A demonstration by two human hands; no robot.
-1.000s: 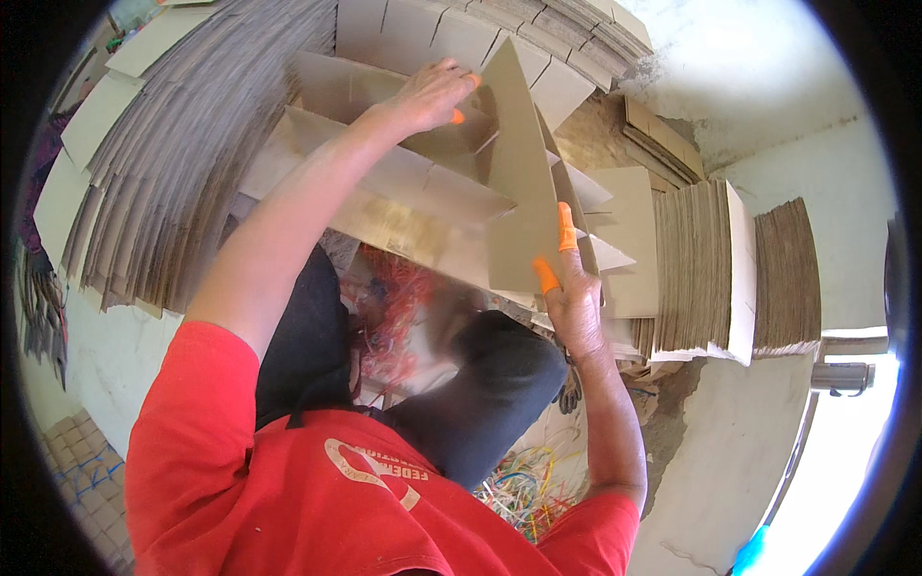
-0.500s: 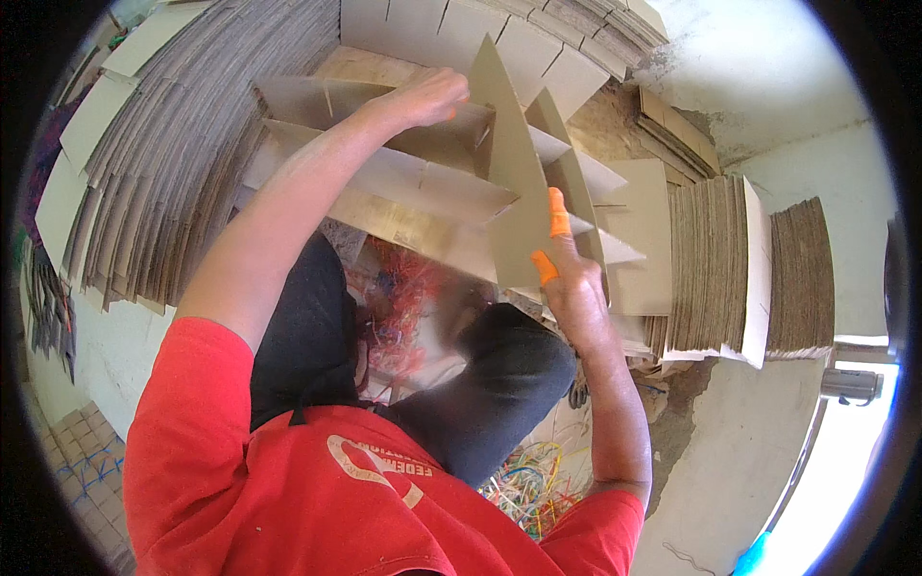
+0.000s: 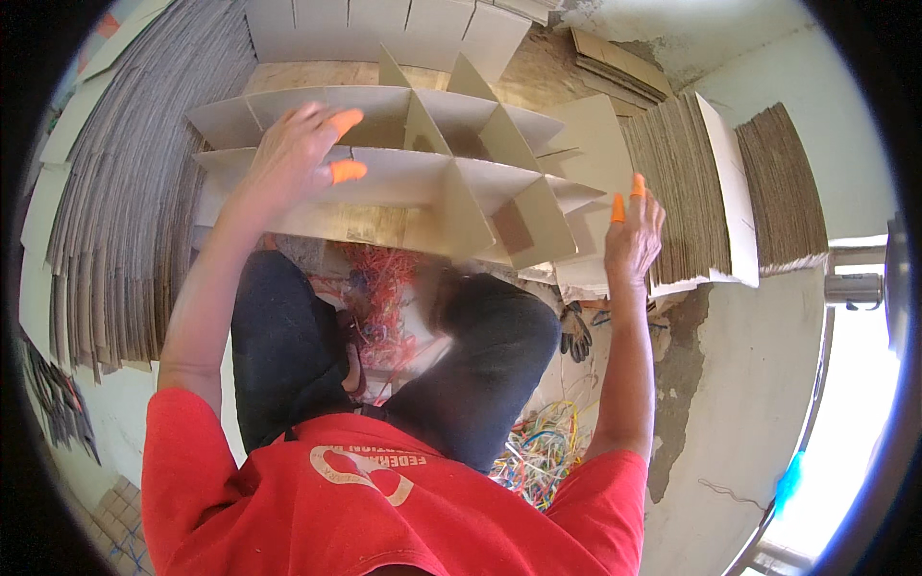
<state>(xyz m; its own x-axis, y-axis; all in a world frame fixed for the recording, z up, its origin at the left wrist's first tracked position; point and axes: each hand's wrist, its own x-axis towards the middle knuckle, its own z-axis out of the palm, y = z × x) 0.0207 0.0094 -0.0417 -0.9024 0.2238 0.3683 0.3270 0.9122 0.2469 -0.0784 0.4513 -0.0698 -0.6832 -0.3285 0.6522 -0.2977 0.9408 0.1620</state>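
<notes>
A cardboard divider (image 3: 384,173) stands on edge before me, two long strips crossed by two shorter ones at its right part. My left hand (image 3: 293,158) is open over the long strips, left of the crossings, with orange covers on thumb and finger. Whether it touches the near strip I cannot tell. Just past the divider's right end, my right hand (image 3: 634,235) is open and holds nothing. Two of its fingers wear orange covers. Beneath that hand lies a flat cardboard sheet (image 3: 588,144).
Tall stacks of cardboard strips (image 3: 125,192) rise at the left, with more cardboard stacks (image 3: 684,182) at the right. Slotted sheets (image 3: 375,29) stand behind the divider. Red string (image 3: 379,317) lies between my legs, coloured straps (image 3: 543,451) and a dark glove (image 3: 576,334) to the right.
Both hands have come off the cardboard pieces and opened. My left hand has moved left, my right hand outward to the right. The crossing strips now sit lower, slotted into the long ones.
</notes>
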